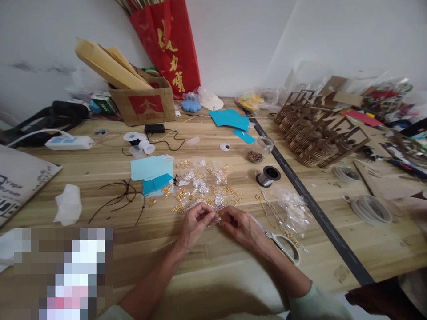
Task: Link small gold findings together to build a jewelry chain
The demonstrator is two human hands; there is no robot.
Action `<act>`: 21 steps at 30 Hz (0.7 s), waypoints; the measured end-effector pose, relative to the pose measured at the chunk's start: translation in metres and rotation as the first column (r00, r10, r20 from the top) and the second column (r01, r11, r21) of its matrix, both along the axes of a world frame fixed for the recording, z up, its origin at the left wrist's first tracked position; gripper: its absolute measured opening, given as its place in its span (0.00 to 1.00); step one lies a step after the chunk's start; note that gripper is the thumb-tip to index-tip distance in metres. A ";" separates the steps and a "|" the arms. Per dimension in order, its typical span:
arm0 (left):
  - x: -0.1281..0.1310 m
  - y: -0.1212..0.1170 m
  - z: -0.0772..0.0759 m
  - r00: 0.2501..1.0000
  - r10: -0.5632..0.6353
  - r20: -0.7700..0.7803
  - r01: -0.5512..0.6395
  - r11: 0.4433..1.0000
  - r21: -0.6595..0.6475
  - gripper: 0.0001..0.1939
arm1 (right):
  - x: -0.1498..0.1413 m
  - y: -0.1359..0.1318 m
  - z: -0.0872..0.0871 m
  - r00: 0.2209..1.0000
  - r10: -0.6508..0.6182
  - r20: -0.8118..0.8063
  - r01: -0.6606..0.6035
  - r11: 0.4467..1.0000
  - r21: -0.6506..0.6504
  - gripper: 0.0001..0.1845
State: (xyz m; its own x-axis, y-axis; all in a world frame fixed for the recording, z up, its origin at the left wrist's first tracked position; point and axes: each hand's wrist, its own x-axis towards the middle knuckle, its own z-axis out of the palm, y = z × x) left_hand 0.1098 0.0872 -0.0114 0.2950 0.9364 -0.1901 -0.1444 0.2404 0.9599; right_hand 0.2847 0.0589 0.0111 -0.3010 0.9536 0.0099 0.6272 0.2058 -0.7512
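My left hand (195,224) and my right hand (238,226) meet over the wooden table (213,262), fingertips pinched together on something tiny between them that I cannot make out. Just beyond the fingers lie small clear bags of gold and silver beads (200,186). White-handled scissors (285,246) lie under my right wrist. A spool of thin wire (268,175) stands further off to the right.
Light blue paper (151,171) and black cords (122,198) lie left of the beads. A cardboard box (143,102), a power strip (70,142), a red bag (170,44), laser-cut wooden frames (316,131) and tape rolls (372,208) crowd the back and right. A blurred patch covers the lower left.
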 end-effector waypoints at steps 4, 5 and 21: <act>0.000 0.000 0.001 1.000 0.002 -0.006 -0.002 1.000 0.001 0.10 | -0.001 0.000 -0.001 1.000 -0.002 -0.007 0.002 1.000 0.011 0.06; 0.000 0.000 0.002 1.000 0.004 -0.006 -0.004 1.000 0.001 0.10 | -0.001 0.000 -0.001 1.000 -0.001 -0.010 0.001 1.000 0.010 0.07; 0.000 -0.001 0.004 1.000 -0.012 -0.025 0.012 1.000 0.006 0.10 | -0.002 0.002 -0.006 1.000 -0.011 -0.002 0.011 1.000 -0.009 0.07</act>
